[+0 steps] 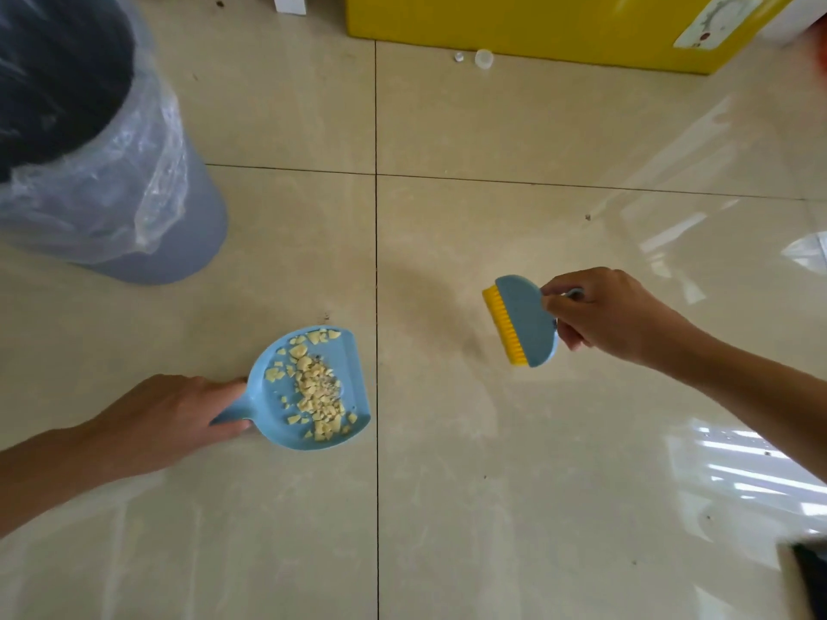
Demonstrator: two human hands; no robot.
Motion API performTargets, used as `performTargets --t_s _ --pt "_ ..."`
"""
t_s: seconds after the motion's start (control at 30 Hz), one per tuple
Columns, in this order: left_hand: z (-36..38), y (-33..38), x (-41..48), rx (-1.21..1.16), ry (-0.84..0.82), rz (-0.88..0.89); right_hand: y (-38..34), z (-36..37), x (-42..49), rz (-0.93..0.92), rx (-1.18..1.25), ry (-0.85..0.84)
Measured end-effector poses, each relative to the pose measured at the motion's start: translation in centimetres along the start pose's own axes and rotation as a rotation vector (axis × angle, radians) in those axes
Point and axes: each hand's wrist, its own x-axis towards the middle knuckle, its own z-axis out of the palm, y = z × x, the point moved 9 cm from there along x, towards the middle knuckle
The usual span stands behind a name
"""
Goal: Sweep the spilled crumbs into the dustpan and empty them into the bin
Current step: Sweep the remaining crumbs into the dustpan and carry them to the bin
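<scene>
A small blue dustpan (268, 422) lies on the beige tiled floor, left of the dark vertical grout line. Pale yellow crumbs (315, 387) are heaped inside it. My left hand (174, 413) grips the dustpan's short handle from the left. To the right, my right hand (604, 313) holds a blue hand brush (526, 319) with yellow bristles, clear of the dustpan with the bristles pointing left. The grey bin (179, 243), lined with a clear plastic bag, stands at the upper left.
A yellow box (559, 24) stands at the far edge of the floor, with a small clear cap (483, 59) lying in front of it. A white socket (290, 2) sits at the top. A dark object (810, 575) shows at the lower right corner.
</scene>
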Motion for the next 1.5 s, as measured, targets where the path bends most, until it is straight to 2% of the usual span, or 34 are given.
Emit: performTargets --t_s 0.3,0.47,0.73,0.87,1.03,1.17,1.33,1.5 --pt "1.0 -5.2 -3.7 -0.048 -0.04 -0.085 -2.6 6.6 -0.5 -0.066 0.109 -0.433" --pt "-0.6 -2.9 -3.9 -0.217 -0.031 -0.143 -5.8 7.9 -0.4 -0.117 0.402 -0.436" --pt "-7.0 0.1 -5.7 -0.307 0.016 -0.184 -14.1 5.3 1.2 -0.256 0.912 -0.528" --pt "-13.9 -0.7 -8.5 -0.366 0.116 -0.222 -19.7 2.0 1.5 -0.368 1.04 -0.593" --pt "-22.3 -4.3 -12.5 -0.485 0.325 -0.313 -27.1 -1.3 1.7 -0.397 1.242 -0.599" --pt "-25.9 -8.6 -14.4 -0.538 0.452 -0.392 -33.2 -1.8 2.0 -0.451 1.25 -0.634" --pt "-28.2 -13.9 -14.1 -0.492 0.485 -0.477 -39.4 -2.5 4.7 -0.428 1.181 -0.427" --pt "-30.5 -17.1 -12.6 -0.448 0.334 -0.534 -44.1 -3.8 6.4 -0.455 0.863 -0.303"
